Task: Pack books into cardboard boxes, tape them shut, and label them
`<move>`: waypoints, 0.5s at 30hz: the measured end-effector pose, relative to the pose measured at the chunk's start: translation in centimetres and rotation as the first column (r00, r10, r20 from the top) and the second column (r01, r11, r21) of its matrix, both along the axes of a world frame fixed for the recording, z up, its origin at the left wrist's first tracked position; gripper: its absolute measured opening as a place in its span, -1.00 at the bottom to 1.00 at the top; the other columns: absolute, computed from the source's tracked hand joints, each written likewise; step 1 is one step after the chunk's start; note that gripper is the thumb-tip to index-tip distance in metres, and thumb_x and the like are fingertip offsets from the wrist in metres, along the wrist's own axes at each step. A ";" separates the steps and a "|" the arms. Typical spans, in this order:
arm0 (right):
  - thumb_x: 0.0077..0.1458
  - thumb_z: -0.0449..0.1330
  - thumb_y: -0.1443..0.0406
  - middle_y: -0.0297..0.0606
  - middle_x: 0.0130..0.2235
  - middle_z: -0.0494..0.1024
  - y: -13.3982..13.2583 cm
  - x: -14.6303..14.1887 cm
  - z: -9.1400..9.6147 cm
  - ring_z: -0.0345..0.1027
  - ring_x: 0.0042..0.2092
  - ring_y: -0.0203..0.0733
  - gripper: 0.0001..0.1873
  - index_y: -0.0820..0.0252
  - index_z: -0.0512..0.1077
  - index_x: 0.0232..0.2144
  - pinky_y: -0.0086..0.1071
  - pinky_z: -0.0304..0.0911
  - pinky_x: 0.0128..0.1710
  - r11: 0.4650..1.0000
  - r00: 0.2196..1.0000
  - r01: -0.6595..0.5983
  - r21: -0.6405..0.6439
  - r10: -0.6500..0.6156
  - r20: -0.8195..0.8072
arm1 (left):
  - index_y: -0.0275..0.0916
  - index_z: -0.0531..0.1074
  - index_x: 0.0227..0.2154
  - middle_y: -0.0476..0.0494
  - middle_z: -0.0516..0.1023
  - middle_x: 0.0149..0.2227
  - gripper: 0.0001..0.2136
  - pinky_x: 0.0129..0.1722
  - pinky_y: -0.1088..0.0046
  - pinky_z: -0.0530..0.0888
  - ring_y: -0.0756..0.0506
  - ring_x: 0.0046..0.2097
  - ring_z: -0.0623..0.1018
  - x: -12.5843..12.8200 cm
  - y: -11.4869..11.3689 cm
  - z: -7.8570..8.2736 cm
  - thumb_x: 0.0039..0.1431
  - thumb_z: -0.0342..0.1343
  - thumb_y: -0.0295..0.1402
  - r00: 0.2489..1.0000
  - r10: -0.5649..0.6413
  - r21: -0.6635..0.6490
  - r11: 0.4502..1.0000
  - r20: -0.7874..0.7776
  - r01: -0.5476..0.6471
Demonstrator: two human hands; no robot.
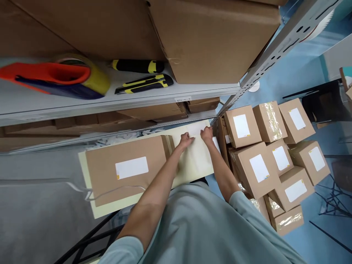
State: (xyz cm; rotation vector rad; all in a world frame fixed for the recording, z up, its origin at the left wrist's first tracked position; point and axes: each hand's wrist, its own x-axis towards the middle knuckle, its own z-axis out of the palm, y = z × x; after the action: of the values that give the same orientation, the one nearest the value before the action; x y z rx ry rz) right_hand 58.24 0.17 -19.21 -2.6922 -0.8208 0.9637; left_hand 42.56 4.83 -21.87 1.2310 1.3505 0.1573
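Both hands are over the pale yellow tabletop point(192, 165), close together near its far edge. My left hand point(186, 140) is closed in a pinch at the near left edge of a white paper label point(194, 129). At the label's right side, my right hand point(206, 135) has its fingers curled and closed on it. The label's edges are faint against the pale top. Left of my hands a long cardboard box point(126, 172) lies flat, bearing a white label point(132, 168) with a small orange mark. My left forearm passes over the box's right end.
On the shelf point(137, 101) ahead lie an orange-and-blue tape dispenser point(55, 79) and two yellow-black utility knives point(145, 83), with large cartons point(214, 40) behind. Several labelled boxes point(258, 168) are piled at right beside the metal upright point(264, 62). A pale cable point(74, 187) runs at left.
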 end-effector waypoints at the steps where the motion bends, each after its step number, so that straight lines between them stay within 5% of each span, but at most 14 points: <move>1: 0.45 0.24 0.32 0.36 0.29 0.52 0.1 0.1 0.0 0.46 0.32 0.15 -0.66 0.47 0.55 0.14 -0.17 0.32 0.35 1.000 1.000 -0.003 -0.008 0.003 -0.001 | -0.19 0.47 -0.27 -0.18 0.59 -0.19 -0.66 -0.12 0.32 0.57 -0.20 -0.11 0.60 0.3 0.0 -0.2 -0.05 0.48 -0.27 1.000 0.002 0.002 1.000 -0.015 -0.002; 15: 0.55 0.13 0.37 0.22 0.14 0.66 -0.2 1.2 2.8 0.66 0.15 0.04 -0.72 0.34 0.63 0.08 -0.28 0.51 0.09 0.998 0.998 -0.040 -0.041 0.042 0.055 | -0.19 0.53 -0.23 -0.23 0.61 -0.13 -0.72 -0.06 0.26 0.57 -0.24 -0.07 0.62 2.4 0.3 1.3 0.02 0.44 -0.28 0.986 -0.005 0.099 0.995 -0.166 0.022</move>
State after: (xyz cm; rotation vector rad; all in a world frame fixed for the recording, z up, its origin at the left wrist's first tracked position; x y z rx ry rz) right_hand 59.45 -0.02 -16.40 -2.7581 -0.8802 0.9267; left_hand 44.96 5.10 -20.57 1.3617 1.4921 0.1163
